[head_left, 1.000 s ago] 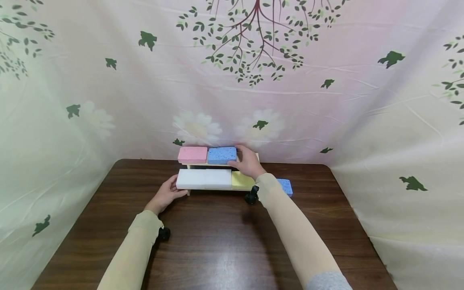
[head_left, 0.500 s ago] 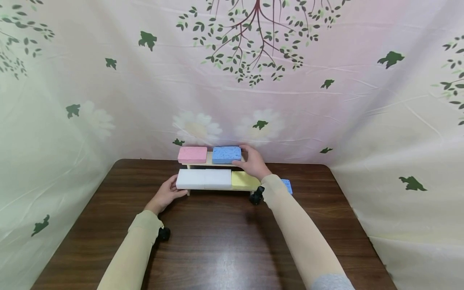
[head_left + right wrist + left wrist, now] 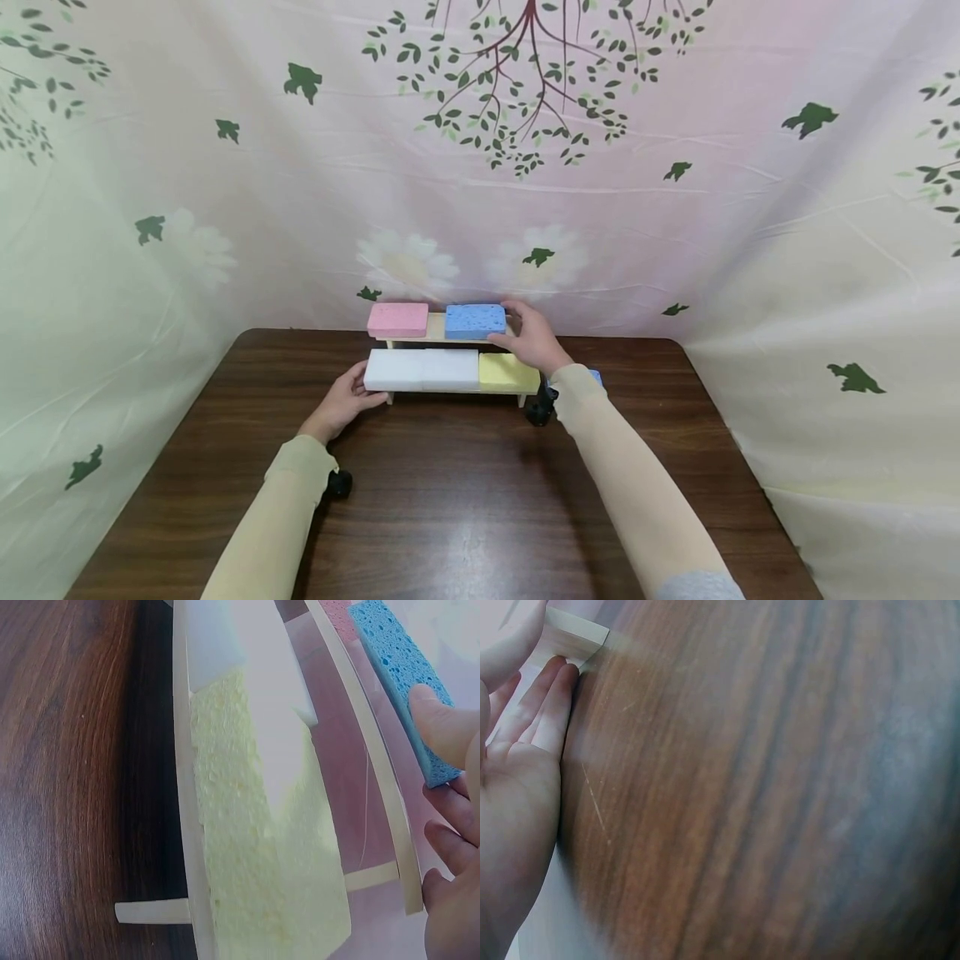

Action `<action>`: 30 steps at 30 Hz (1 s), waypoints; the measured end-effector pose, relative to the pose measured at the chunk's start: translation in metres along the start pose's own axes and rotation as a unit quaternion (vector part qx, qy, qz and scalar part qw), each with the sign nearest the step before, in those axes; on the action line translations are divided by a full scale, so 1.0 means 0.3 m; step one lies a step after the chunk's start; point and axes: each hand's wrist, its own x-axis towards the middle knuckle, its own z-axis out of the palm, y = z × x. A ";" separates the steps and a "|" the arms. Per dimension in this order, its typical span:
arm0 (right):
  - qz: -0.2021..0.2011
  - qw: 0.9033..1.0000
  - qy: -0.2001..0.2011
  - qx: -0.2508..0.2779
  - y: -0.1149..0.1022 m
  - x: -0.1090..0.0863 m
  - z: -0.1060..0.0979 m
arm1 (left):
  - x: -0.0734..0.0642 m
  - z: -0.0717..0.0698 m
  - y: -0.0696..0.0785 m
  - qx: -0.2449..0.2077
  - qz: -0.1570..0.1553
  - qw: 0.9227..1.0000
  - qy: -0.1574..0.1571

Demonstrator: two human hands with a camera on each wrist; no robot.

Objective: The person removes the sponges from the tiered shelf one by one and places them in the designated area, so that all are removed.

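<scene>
Head view high, forward-down; 2 wrist views close; table [image 3: 450,492] shared.

The place is presenting as a draped booth [image 3: 840,275]: printed cloth [image 3: 300,175] is hanging around three sides of a table [image 3: 450,483].

Blue sponge [image 3: 403,671] in right grip [image 3: 456,846]

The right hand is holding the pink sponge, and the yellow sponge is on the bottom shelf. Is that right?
Not quite: the right hand is holding a blue sponge, not the pink sponge. The right wrist view shows it. The yellow sponge is on the bottom shelf, as you said.
</scene>
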 end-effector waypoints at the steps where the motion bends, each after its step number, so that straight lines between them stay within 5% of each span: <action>1: -0.002 1.000 0.001 0.001 0.000 -0.003 -0.003 | 0.000 0.000 0.000 -0.001 0.000 1.000 0.000; 17: 0.017 0.999 0.010 0.028 0.037 -0.043 -0.053 | -0.001 0.000 0.002 0.002 -0.001 1.000 -0.002; 30: 0.006 1.000 0.024 0.001 0.077 -0.072 -0.099 | 0.001 0.002 0.003 0.005 -0.004 1.000 -0.001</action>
